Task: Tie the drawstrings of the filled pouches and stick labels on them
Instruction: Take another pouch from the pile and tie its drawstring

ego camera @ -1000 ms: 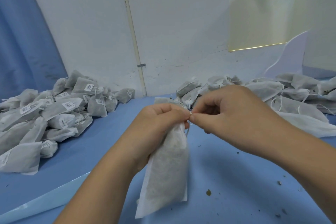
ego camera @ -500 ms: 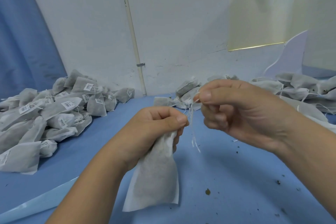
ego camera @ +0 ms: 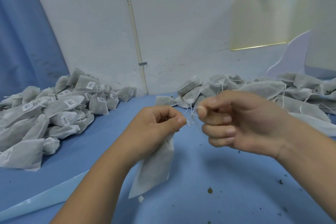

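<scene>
Only the person's two hands and forearms show. The left forearm (ego camera: 101, 183) is bare from the wrist to the near edge, smooth and slim. The left hand (ego camera: 160, 123) has a short, rounded thumbnail (ego camera: 181, 119), trimmed close. The right hand (ego camera: 241, 123) looks larger and a little blurred; its nails (ego camera: 227, 120) are also cut short. A faint crease crosses the right wrist (ego camera: 278, 151), and the right forearm (ego camera: 309, 160) is bare to the right edge.

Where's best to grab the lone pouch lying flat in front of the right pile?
Pinch the lone pouch at its left end, fingers coming from the table on its left: it lies flat, its right end against the right pile.
</scene>
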### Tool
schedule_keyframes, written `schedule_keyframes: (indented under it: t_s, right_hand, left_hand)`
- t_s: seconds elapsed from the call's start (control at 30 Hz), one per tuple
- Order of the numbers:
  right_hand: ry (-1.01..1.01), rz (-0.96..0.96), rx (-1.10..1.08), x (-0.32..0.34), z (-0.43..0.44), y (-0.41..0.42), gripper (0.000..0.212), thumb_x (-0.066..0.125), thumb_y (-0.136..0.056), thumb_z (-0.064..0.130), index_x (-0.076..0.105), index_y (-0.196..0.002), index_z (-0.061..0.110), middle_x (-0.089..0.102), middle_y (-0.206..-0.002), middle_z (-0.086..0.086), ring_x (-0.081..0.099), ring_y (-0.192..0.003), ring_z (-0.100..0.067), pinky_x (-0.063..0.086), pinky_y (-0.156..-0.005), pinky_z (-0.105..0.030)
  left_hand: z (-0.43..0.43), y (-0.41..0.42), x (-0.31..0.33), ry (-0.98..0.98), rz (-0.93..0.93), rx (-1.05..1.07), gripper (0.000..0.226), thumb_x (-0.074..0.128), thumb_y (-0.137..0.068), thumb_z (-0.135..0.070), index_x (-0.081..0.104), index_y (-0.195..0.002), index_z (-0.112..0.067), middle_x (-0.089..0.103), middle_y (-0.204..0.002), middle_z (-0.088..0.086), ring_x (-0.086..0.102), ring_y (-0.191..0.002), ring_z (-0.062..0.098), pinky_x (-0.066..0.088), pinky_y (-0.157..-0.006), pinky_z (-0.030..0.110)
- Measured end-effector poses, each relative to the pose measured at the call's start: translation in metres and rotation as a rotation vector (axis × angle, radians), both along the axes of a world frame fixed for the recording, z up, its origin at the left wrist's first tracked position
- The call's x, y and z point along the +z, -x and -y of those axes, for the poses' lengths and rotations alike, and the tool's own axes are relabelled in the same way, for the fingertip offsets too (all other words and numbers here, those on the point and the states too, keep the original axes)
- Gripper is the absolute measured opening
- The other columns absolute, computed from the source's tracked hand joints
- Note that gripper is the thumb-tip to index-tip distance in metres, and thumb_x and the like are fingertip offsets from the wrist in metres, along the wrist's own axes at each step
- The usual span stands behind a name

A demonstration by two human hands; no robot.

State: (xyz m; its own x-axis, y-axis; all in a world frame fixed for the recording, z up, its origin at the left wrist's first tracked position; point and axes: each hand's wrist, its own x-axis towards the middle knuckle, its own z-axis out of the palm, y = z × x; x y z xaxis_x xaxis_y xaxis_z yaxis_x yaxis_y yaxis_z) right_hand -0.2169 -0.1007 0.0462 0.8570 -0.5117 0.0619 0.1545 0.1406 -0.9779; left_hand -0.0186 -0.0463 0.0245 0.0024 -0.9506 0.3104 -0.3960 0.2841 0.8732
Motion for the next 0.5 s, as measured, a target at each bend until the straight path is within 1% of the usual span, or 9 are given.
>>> schedule_keyframes:
  t_s: [0.07,0.1,0.17,0.23,0.3,0.37,0.4,0.43,0.5]
  right_hand:
    - [-0.017,0.060,0.057,-0.002,0.000,-0.001,0.015,0.073,-0.070,0.022,0.065,-0.075,0.010,0.023,-0.057,0.004,0.029,-0.044,-0.010,0.025,-0.044,-0.022]
    - [-0.007,0.023,0.045,-0.001,0.001,-0.001,0.014,0.073,-0.070,0.022,0.064,-0.072,0.011,0.022,-0.057,0.005,0.029,-0.043,-0.010,0.026,-0.043,-0.021]
    - [0.041,-0.162,-0.052,0.003,0.005,0.004,0.019,0.071,-0.071,0.022,0.057,-0.061,0.016,0.019,-0.055,0.006,0.024,-0.042,-0.010,0.022,-0.041,-0.021]
    - [0.111,-0.338,-0.133,0.009,0.008,0.010,0.024,0.069,-0.066,0.030,0.051,-0.055,0.019,0.018,-0.053,0.006,0.020,-0.040,-0.010,0.018,-0.039,-0.020]
    - [0.168,-0.391,-0.147,0.012,0.007,0.013,0.027,0.069,-0.062,0.035,0.049,-0.052,0.020,0.018,-0.053,0.006,0.019,-0.040,-0.010,0.017,-0.039,-0.020]
    - [0.200,-0.329,-0.142,0.010,0.007,0.013,0.030,0.073,-0.067,0.027,0.049,-0.051,0.021,0.019,-0.055,0.005,0.022,-0.042,-0.011,0.020,-0.041,-0.021]
    - [0.196,-0.264,-0.142,0.010,0.007,0.013,0.029,0.072,-0.071,0.023,0.051,-0.050,0.021,0.021,-0.056,0.005,0.024,-0.043,-0.012,0.023,-0.042,-0.021]
    - [0.173,-0.188,-0.142,0.010,0.007,0.012,0.027,0.068,-0.073,0.023,0.053,-0.051,0.021,0.024,-0.057,0.004,0.027,-0.045,-0.012,0.026,-0.042,-0.021]
    - [0.101,-0.049,-0.160,0.011,0.007,0.011,0.024,0.068,-0.074,0.018,0.052,-0.056,0.020,0.027,-0.057,0.004,0.031,-0.046,-0.012,0.029,-0.043,-0.021]
  left_hand:
    - [0.000,-0.004,0.001,0.008,-0.025,0.007,0.012,0.068,-0.075,-0.035,0.071,-0.065,-0.029,0.058,-0.058,-0.012,0.050,-0.055,0.007,0.042,-0.066,0.031]
    - [0.000,-0.007,0.001,0.009,-0.028,0.008,0.012,0.069,-0.075,-0.034,0.071,-0.065,-0.029,0.058,-0.058,-0.012,0.050,-0.055,0.007,0.042,-0.065,0.028]
    - [-0.001,-0.010,0.002,0.004,0.003,0.016,0.017,0.076,-0.079,-0.027,0.071,-0.064,-0.029,0.058,-0.058,-0.012,0.049,-0.055,0.006,0.042,-0.060,0.020]
    - [-0.002,-0.011,0.001,0.000,0.053,0.031,0.024,0.074,-0.086,-0.021,0.071,-0.063,-0.028,0.058,-0.059,-0.012,0.049,-0.054,0.004,0.040,-0.056,0.014]
    - [-0.001,-0.009,0.000,-0.008,0.078,0.030,0.025,0.070,-0.087,-0.019,0.070,-0.063,-0.026,0.059,-0.060,-0.013,0.050,-0.054,0.001,0.040,-0.054,0.010]
    - [0.000,-0.008,-0.002,-0.038,0.091,0.014,0.022,0.073,-0.087,-0.023,0.070,-0.065,-0.026,0.061,-0.061,-0.014,0.053,-0.057,-0.001,0.041,-0.057,0.009]
    - [0.000,-0.009,-0.002,-0.067,0.090,-0.002,0.019,0.075,-0.085,-0.028,0.071,-0.067,-0.027,0.062,-0.063,-0.014,0.055,-0.059,0.000,0.042,-0.061,0.011]
    - [-0.001,-0.009,-0.003,-0.105,0.089,-0.026,0.015,0.074,-0.082,-0.036,0.072,-0.069,-0.028,0.064,-0.066,-0.013,0.057,-0.063,0.002,0.043,-0.066,0.015]
    - [-0.002,-0.011,-0.003,-0.192,0.077,-0.102,0.021,0.070,-0.075,-0.049,0.074,-0.078,-0.029,0.069,-0.077,-0.009,0.061,-0.074,0.006,0.044,-0.077,0.023]
